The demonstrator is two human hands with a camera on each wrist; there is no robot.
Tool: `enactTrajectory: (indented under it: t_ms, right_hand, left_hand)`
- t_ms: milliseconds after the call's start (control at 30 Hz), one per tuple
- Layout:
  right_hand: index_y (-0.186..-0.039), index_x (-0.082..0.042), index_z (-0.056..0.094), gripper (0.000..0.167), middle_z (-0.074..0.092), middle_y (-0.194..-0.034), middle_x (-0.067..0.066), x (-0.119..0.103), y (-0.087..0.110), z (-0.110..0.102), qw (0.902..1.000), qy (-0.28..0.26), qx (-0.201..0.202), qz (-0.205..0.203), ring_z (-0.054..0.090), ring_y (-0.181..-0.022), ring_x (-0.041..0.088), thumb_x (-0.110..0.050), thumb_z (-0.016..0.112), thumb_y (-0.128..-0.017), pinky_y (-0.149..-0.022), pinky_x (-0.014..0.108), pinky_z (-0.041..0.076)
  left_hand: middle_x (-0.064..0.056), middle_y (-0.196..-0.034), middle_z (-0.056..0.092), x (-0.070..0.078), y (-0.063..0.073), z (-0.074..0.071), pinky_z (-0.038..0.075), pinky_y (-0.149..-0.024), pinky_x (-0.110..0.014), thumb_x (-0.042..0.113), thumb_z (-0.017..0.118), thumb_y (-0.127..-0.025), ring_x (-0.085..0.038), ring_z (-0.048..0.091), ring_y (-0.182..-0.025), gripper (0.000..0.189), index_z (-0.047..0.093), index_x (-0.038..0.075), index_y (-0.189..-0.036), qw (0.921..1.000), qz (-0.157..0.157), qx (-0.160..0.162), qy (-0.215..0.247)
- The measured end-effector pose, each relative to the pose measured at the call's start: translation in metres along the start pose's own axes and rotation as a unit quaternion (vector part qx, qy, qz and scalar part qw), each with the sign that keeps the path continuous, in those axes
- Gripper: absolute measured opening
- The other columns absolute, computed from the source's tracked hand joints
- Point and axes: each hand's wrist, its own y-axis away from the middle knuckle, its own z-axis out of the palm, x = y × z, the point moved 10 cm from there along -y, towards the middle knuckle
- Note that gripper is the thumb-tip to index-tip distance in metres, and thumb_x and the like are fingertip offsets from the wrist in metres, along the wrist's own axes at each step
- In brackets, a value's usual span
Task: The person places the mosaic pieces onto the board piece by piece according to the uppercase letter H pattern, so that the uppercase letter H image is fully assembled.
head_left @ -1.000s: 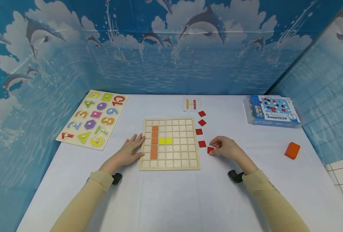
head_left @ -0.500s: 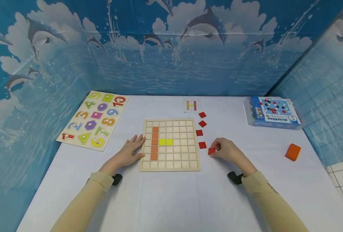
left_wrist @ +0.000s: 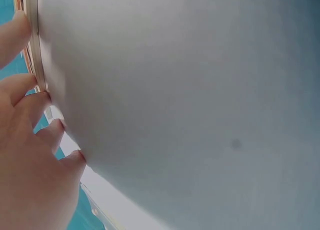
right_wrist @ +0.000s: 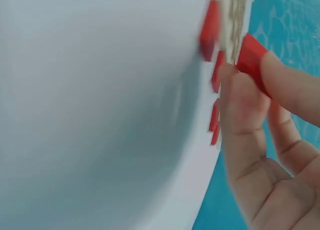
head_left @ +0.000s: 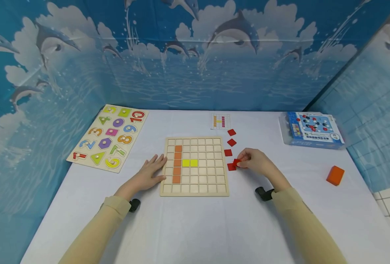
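My right hand [head_left: 255, 161] pinches a red square tile [right_wrist: 252, 59] between thumb and fingertips, raised off the table just right of the board. Several more red tiles [head_left: 228, 152] lie in a column along the board's right side, and the held one overlaps the nearest of them in the head view. The wooden grid board [head_left: 201, 192] carries a column of orange tiles [head_left: 177, 171] and two yellow tiles [head_left: 189, 162]. At its left edge rests my left hand [head_left: 146, 174], fingers spread and touching the rim; the left wrist view shows those fingertips [left_wrist: 75, 160] close up.
A printed pattern card [head_left: 220, 121] lies behind the board. The number-and-shape puzzle [head_left: 115, 134] is at the back left. At the back right stands a clear case with a blue molecule-picture box [head_left: 315, 128], and an orange block [head_left: 335, 175] sits in front of it.
My right hand has picked the nearest red tile off the table and moved it up and left toward the board. The left hand stays at the board's edge.
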Motion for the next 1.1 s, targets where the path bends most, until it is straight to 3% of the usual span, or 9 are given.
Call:
enactTrajectory:
  t_ms: [300,567,767,1100]
  right_hand:
    - [-0.112,-0.006,0.065,0.025,0.064,-0.100,0.009,-0.052,-0.046,0.012,0.9974,-0.057,0.036,-0.024,0.062,-0.088,0.022,-0.020,0.069,-0.092,-0.076,0.027,0.051]
    - [-0.106,-0.008,0.070,0.017,0.069,-0.098,0.009,-0.081,-0.072,0.039,0.9972,-0.050,0.030,-0.048,0.062,-0.085,0.019,-0.017,0.070,-0.091,-0.074,0.026,0.050]
    - [-0.101,-0.007,0.071,0.014,0.071,-0.099,0.011,-0.087,-0.079,0.049,0.9975,-0.040,0.025,-0.052,0.064,-0.081,0.019,-0.015,0.070,-0.091,-0.071,0.025,0.052]
    - [-0.093,-0.005,0.071,0.005,0.068,-0.093,0.010,-0.097,-0.078,0.054,0.9960,0.031,0.041,-0.073,0.057,-0.079,0.020,-0.009,0.069,-0.090,-0.068,0.027,0.048]
  left_hand:
    - [-0.012,-0.165,0.015,-0.002,0.000,-0.001,0.001,-0.124,-0.057,0.026,0.062,-0.097,-0.035,0.003,-0.154,0.073,0.024,0.008,-0.157,1.0000,0.002,0.004,-0.004]
    - [-0.014,-0.164,0.016,-0.001,0.000,0.000,0.001,-0.124,-0.058,0.025,0.062,-0.097,-0.037,0.004,-0.153,0.072,0.025,0.006,-0.156,0.9999,0.010,0.007,-0.005]
    - [-0.015,-0.164,0.017,0.002,0.000,-0.001,0.002,-0.123,-0.058,0.025,0.062,-0.097,-0.038,0.005,-0.153,0.072,0.026,0.006,-0.156,0.9998,0.014,0.008,-0.009]
    - [-0.013,-0.164,0.016,-0.001,0.000,0.001,0.001,-0.124,-0.058,0.025,0.062,-0.097,-0.036,0.004,-0.153,0.072,0.025,0.007,-0.156,0.9999,0.009,0.006,-0.012]
